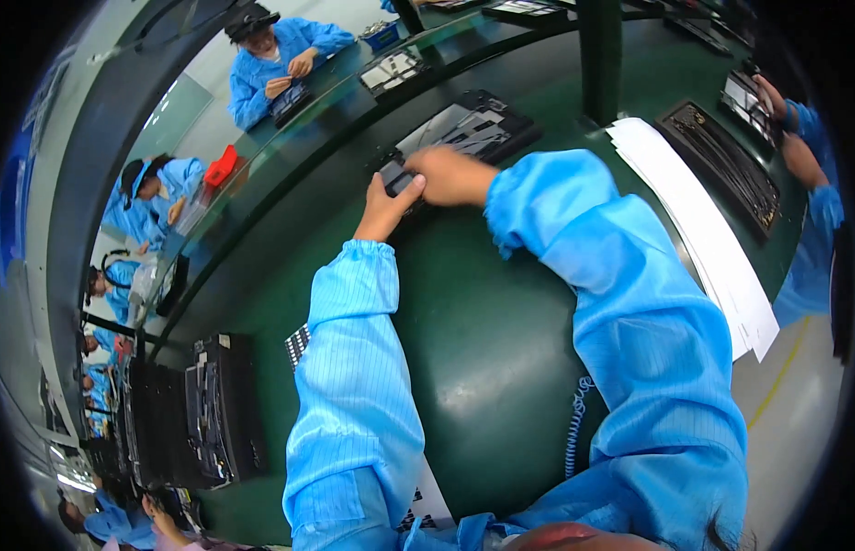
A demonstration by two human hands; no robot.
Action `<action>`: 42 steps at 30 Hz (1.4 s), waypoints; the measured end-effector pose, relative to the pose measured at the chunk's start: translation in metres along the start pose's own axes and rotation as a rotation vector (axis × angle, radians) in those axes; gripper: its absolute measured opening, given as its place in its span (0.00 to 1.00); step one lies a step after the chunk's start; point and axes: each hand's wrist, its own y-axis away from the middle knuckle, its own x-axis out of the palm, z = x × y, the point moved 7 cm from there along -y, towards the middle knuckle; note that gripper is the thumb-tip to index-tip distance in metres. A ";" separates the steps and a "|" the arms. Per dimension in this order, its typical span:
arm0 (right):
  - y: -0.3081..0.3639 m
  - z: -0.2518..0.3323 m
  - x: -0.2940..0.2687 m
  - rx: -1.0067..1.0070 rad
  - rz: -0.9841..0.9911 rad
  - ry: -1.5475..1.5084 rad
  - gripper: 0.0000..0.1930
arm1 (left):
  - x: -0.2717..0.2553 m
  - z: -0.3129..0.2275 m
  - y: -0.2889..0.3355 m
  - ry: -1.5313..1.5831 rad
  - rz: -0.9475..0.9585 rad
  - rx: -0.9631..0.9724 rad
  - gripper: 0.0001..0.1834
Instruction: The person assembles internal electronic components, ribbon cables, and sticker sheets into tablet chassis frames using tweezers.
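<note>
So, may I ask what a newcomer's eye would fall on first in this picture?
Probably the blue sleeves, reaching from the lower edge across the green table to the left hand and right hand, which meet at a small dark part near the upper middle. Next, perhaps, the white paper on the right, then the red box at upper left.

Desk: a broad, smooth dark-green desk [478,367] with a soft patch of reflected light at its middle.
Post: a thick dark-green upright post [600,60] at the desk's far side.
Ledge: a long, glossy green ledge [331,103] curving along beyond the desk.
Frame: a wide grey beam [78,156] bending down the left side.
Floor: a pale grey floor [767,441] at right, crossed by a thin yellow line [776,384].
Light: bright white strip lighting [76,482] at lower left.
</note>
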 end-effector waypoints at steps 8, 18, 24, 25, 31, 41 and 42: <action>0.026 -0.137 -0.049 0.552 -0.224 0.277 0.31 | -0.008 0.027 0.008 -0.541 -0.183 0.024 0.67; 0.054 -0.068 -0.145 -0.002 -0.433 -0.694 0.25 | -0.092 -0.113 0.115 -0.407 -0.383 0.695 0.47; 0.160 0.030 -0.096 0.479 -0.234 -1.194 0.21 | -0.090 -0.013 0.267 -0.414 0.140 0.446 0.57; 0.191 0.028 -0.094 0.567 -0.306 -1.155 0.21 | -0.070 0.006 0.293 -0.674 0.212 0.553 0.53; 0.255 0.032 -0.071 0.723 -0.219 -0.658 0.17 | -0.038 0.027 0.338 -0.813 0.272 0.439 0.40; 0.182 0.282 0.013 -0.236 -0.030 0.032 0.06 | -0.056 0.032 0.326 -0.763 0.066 0.665 0.32; 0.181 0.286 0.027 -0.243 -0.023 0.091 0.04 | -0.052 0.031 0.323 -0.749 0.078 0.677 0.32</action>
